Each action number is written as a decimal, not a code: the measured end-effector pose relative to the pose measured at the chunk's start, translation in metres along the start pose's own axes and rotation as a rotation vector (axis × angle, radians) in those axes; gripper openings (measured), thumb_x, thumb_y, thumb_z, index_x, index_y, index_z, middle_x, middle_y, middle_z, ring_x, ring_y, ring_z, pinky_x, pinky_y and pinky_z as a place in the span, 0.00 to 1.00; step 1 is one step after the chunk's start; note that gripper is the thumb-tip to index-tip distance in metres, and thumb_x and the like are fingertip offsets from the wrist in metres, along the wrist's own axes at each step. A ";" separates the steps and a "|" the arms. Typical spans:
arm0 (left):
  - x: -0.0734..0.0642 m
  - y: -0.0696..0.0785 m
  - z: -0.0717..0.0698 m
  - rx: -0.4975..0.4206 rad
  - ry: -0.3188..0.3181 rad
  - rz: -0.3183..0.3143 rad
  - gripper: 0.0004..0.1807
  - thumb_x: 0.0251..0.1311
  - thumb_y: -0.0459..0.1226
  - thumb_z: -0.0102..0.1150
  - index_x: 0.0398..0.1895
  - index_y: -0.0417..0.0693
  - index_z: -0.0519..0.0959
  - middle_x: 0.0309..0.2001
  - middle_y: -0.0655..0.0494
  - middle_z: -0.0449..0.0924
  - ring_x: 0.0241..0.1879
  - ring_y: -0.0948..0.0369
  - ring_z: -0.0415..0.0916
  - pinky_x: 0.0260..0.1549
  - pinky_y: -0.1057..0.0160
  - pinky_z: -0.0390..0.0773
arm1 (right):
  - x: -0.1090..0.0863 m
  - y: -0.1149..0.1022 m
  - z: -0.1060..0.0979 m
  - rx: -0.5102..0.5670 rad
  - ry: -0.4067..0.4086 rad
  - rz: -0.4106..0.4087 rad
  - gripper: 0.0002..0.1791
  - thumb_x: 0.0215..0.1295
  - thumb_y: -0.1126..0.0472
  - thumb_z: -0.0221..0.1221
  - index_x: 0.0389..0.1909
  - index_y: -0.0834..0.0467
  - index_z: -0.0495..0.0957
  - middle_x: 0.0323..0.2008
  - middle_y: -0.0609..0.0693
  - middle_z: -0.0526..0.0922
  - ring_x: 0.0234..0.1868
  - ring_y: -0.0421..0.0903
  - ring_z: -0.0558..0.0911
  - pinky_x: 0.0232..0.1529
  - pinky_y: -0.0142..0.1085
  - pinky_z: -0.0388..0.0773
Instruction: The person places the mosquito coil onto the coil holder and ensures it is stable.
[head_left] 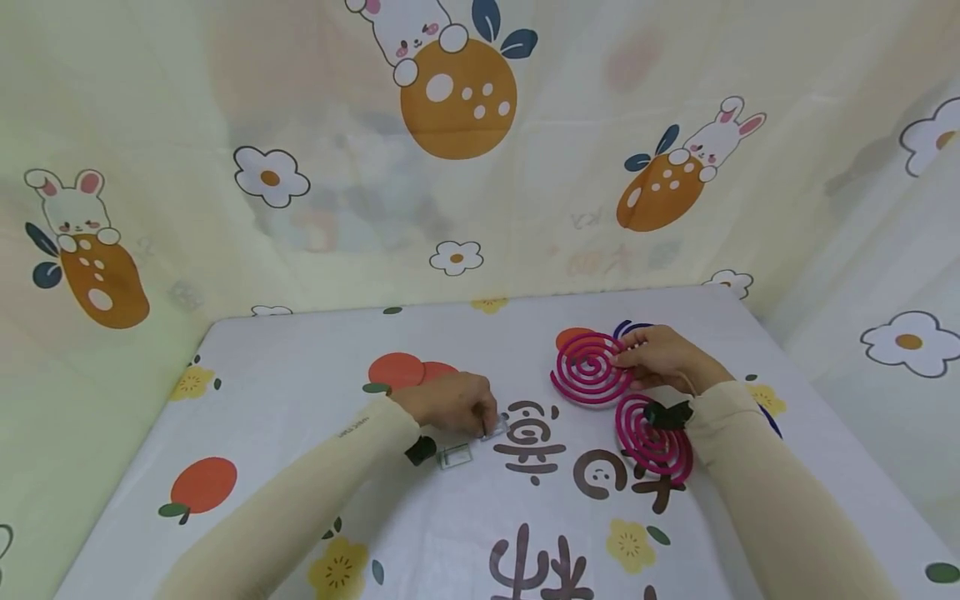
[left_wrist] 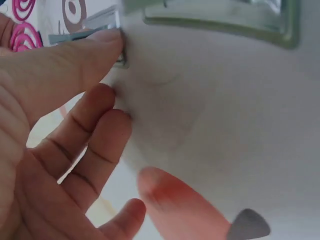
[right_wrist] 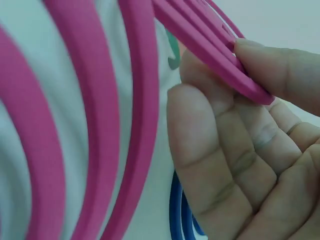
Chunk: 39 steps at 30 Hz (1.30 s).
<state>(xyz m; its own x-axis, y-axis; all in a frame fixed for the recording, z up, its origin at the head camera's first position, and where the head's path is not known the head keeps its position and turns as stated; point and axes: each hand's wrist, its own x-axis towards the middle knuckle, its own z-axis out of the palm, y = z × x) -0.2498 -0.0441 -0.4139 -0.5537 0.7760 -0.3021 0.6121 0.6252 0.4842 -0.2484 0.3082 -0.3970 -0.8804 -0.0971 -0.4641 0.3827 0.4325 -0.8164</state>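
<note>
My right hand pinches the outer edge of a pink mosquito coil between thumb and fingers. In the right wrist view the rim of that coil tilts between the fingertips. Nearer my right wrist, a second pink coil lies on the cloth. With thumb and fingers, my left hand holds a small shiny rectangular piece, apparently thin metal, down by the table. Its lower edge is hidden by the thumb in the left wrist view. A similar rectangular piece lies beside the left wrist.
Blue coils lie under and behind my right hand, mostly covered. A patterned white cloth covers the table, with printed fruit, flowers and characters. A printed curtain hangs along the back edge.
</note>
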 end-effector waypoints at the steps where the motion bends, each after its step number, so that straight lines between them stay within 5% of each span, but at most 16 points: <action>1: -0.001 0.001 0.001 0.014 -0.006 0.010 0.12 0.63 0.28 0.68 0.31 0.58 0.90 0.38 0.65 0.77 0.43 0.65 0.73 0.45 0.68 0.77 | -0.001 0.000 0.001 0.002 -0.002 -0.001 0.21 0.74 0.60 0.63 0.59 0.66 0.70 0.32 0.47 0.82 0.27 0.40 0.82 0.35 0.35 0.86; 9: -0.006 0.017 0.006 0.130 -0.030 0.099 0.10 0.63 0.30 0.70 0.32 0.57 0.91 0.36 0.66 0.77 0.40 0.68 0.72 0.44 0.69 0.76 | -0.011 -0.007 0.013 0.017 0.004 -0.035 0.24 0.73 0.60 0.64 0.62 0.68 0.70 0.34 0.47 0.83 0.26 0.40 0.82 0.35 0.35 0.86; 13: -0.006 0.024 0.010 0.161 -0.018 0.058 0.07 0.63 0.33 0.71 0.36 0.58 0.90 0.37 0.67 0.78 0.41 0.68 0.73 0.45 0.69 0.76 | -0.018 -0.014 0.018 0.028 0.011 -0.041 0.24 0.73 0.60 0.64 0.62 0.68 0.69 0.33 0.47 0.83 0.25 0.39 0.81 0.33 0.33 0.86; 18: -0.020 0.031 0.016 0.292 0.135 -0.011 0.05 0.63 0.40 0.71 0.41 0.56 0.87 0.37 0.65 0.79 0.39 0.65 0.74 0.49 0.62 0.74 | -0.027 -0.020 0.028 0.016 0.007 -0.054 0.27 0.74 0.58 0.63 0.66 0.68 0.67 0.38 0.50 0.83 0.27 0.41 0.81 0.34 0.34 0.86; 22: -0.045 0.037 0.027 0.484 0.288 0.021 0.06 0.63 0.46 0.71 0.38 0.58 0.89 0.37 0.63 0.83 0.38 0.62 0.76 0.51 0.54 0.73 | -0.036 -0.022 0.037 0.023 0.008 -0.075 0.28 0.74 0.58 0.63 0.67 0.68 0.66 0.41 0.52 0.82 0.29 0.43 0.81 0.34 0.35 0.86; 25: -0.060 0.042 0.043 0.596 0.344 0.032 0.11 0.64 0.51 0.69 0.42 0.59 0.89 0.45 0.61 0.86 0.47 0.58 0.80 0.60 0.45 0.71 | -0.041 -0.022 0.045 0.027 0.012 -0.095 0.27 0.74 0.59 0.62 0.66 0.67 0.67 0.42 0.53 0.83 0.33 0.44 0.82 0.35 0.36 0.86; 32: -0.070 0.046 0.071 0.812 0.330 -0.065 0.33 0.68 0.66 0.55 0.67 0.60 0.81 0.67 0.60 0.78 0.70 0.53 0.70 0.71 0.37 0.63 | -0.048 -0.016 0.068 0.064 0.025 -0.166 0.23 0.75 0.59 0.61 0.63 0.68 0.72 0.46 0.56 0.88 0.39 0.46 0.88 0.39 0.38 0.87; 39: -0.074 0.045 0.079 0.799 0.351 -0.042 0.35 0.68 0.67 0.53 0.70 0.60 0.78 0.68 0.60 0.77 0.72 0.53 0.69 0.72 0.35 0.61 | -0.055 -0.009 0.090 0.153 -0.002 -0.218 0.24 0.75 0.62 0.61 0.65 0.69 0.71 0.42 0.54 0.89 0.39 0.47 0.87 0.37 0.37 0.87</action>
<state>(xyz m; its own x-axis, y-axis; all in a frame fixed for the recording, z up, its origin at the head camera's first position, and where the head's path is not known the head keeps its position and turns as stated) -0.1367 -0.0673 -0.4344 -0.6461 0.7627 0.0272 0.7270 0.6259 -0.2823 -0.1784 0.2293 -0.3946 -0.9460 -0.1753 -0.2727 0.2224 0.2609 -0.9394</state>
